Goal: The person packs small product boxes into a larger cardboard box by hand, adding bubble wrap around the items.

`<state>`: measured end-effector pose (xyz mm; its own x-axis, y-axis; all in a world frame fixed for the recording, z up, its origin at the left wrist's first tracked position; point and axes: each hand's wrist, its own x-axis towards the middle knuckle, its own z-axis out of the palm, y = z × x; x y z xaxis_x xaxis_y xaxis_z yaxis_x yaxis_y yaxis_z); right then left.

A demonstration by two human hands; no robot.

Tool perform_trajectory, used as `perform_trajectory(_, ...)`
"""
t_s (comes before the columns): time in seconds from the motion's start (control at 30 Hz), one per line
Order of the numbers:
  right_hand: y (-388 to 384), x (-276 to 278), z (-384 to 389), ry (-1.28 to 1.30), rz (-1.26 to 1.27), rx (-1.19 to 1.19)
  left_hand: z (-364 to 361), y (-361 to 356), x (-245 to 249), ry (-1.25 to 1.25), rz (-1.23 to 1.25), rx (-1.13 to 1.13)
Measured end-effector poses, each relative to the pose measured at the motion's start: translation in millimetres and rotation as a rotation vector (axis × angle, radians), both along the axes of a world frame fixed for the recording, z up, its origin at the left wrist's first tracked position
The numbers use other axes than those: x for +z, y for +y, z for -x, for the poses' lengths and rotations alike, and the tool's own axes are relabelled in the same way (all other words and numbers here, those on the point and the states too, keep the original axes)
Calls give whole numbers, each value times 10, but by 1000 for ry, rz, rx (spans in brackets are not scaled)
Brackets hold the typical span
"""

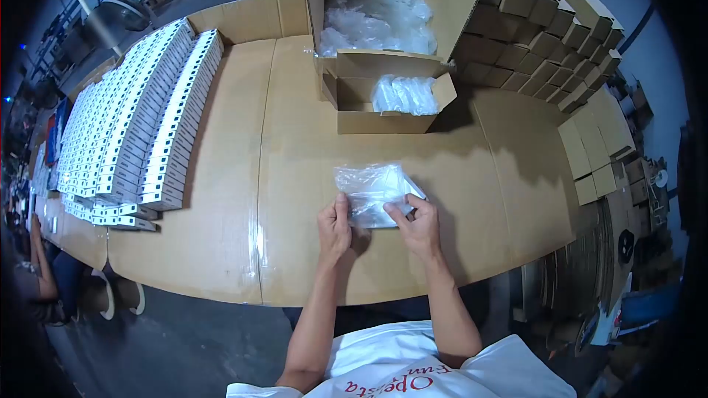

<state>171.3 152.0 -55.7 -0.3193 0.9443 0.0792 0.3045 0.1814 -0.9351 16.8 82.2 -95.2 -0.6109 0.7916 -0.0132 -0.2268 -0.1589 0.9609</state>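
A clear plastic bag (375, 193) with something pale and flat in it is held up above the cardboard-covered table (302, 250). My left hand (335, 225) pinches its left edge between thumb and fingers. At the right edge my right hand (417, 227) grips the bag, thumb lying over its front. What exactly lies inside the bag is hard to make out. Beyond my hands stands a small open carton (383, 124), holding a row of clear bagged pieces (404, 96) on its right side.
Behind the small carton, a large open box (451, 11) contains crumpled clear plastic bags (380, 15). Stacked white boxes (133, 118) line the table's left. Brown cartons (542, 48) are piled at the back right, with more cartons (596, 140) along the right edge. Another person's arm (43, 262) shows at far left.
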Motion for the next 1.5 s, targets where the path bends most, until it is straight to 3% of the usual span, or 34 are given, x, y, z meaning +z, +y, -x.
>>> perform_trajectory(0.1,-22,92,-2,-50,6,-10,58,-30,66,-58,-53,-109)
perform_trajectory(0.2,-21,42,-1,-46,29,-5,30,-57,255,112,5,-136)
perform_trajectory(0.33,-10,50,-62,-93,12,45,81,-39,189,68,67,-161)
perform_trajectory(0.43,-38,80,11,350,85,92,55,-51,205,39,100,-166)
perform_trajectory(0.53,30,188,-73,108,182,80,43,-30,217,9,72,-199)
perform_trajectory(0.57,27,223,-50,27,93,58,56,-32,204,20,69,-219)
perform_trajectory(0.7,32,124,-26,36,138,14,43,-3,267,60,-47,-198)
perform_trajectory(0.87,-20,323,-1,0,131,-47,45,-10,206,45,15,-209)
perform_trajectory(0.97,180,179,-68,163,-316,11,41,-27,220,39,66,-206)
perform_trajectory(1.07,196,604,-65,-29,-595,65,29,-23,209,39,83,-241)
perform_trajectory(1.1,212,681,-52,-11,-558,139,29,-22,207,34,84,-255)
perform_trajectory(1.2,316,862,-27,-224,-823,384,23,-23,220,87,94,-244)
perform_trajectory(1.37,368,800,-7,-337,-748,466,14,-25,226,151,91,-252)
perform_trajectory(1.5,366,795,-44,-228,-646,485,12,-2,250,227,73,-231)
